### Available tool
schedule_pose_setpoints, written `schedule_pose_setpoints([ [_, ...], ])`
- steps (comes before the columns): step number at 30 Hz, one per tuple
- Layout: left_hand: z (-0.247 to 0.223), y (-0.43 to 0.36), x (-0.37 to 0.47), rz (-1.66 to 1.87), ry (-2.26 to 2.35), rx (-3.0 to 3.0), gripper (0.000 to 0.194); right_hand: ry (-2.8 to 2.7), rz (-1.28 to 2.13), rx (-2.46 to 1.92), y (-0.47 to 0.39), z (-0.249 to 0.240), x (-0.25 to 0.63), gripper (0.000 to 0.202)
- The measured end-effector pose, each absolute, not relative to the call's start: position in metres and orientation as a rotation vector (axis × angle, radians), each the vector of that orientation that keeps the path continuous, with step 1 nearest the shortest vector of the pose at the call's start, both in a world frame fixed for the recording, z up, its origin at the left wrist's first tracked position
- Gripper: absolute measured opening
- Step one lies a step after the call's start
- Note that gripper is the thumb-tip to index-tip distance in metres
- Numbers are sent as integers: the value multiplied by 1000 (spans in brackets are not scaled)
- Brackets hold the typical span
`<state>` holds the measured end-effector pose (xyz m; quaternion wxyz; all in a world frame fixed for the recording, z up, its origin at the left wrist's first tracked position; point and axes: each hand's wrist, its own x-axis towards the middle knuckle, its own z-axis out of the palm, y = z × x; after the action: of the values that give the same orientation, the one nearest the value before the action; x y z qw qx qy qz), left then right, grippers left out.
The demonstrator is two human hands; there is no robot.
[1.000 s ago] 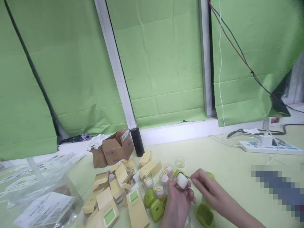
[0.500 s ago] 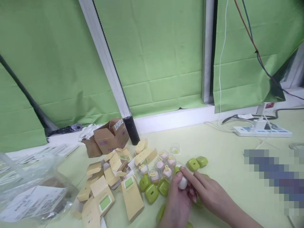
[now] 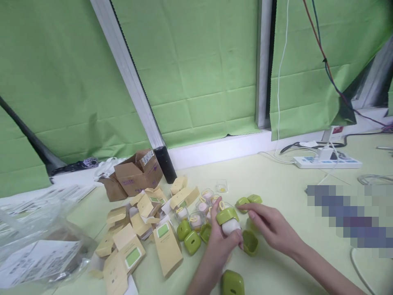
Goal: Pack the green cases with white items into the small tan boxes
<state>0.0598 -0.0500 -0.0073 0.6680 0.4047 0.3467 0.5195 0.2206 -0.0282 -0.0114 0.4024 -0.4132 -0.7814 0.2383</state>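
My left hand (image 3: 221, 237) is wrapped round a white rounded item (image 3: 230, 226) with a green band (image 3: 227, 215) and a yellow loop on top. To its right, my right hand (image 3: 270, 223) reaches over the table, fingers apart, its fingertips by a green case (image 3: 242, 203). Beneath the hands lies an open, hollow green case (image 3: 250, 242). More green cases (image 3: 192, 242) sit left of my left hand, and one (image 3: 232, 282) lies near the front edge. Several clear containers with pinkish contents and yellow loops (image 3: 195, 220) stand behind them.
Opened cream boxes (image 3: 168, 248) lie left of the cases. Farther left are a brown cardboard box (image 3: 138, 174), a black cylinder (image 3: 166, 164) and a clear plastic bag (image 3: 46, 246). A white power strip (image 3: 328, 162) with cables lies at the back right.
My right hand has left the white item and moved right, its fingers now apart. The item and its green band show more fully in my left hand. The view has shifted slightly.
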Motion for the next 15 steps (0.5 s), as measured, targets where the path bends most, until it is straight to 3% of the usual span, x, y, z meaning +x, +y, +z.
schedule_pose_setpoints([
  [2,-3,-50,56,1084,928,1078,99,-1863,726,-1100,-27,-8,221,37],
  [4,0,-50,54,940,1030,1245,97,-1824,877,-1107,-26,-7,219,38],
  [8,6,-30,50,789,1105,1555,80,-1557,1016,-1168,-21,-3,218,40],
  [11,9,19,47,803,1303,1797,53,-1280,951,-1250,-14,0,225,52],
  [15,8,96,49,826,1564,1951,36,-1229,886,-1230,-7,-4,228,49],
])
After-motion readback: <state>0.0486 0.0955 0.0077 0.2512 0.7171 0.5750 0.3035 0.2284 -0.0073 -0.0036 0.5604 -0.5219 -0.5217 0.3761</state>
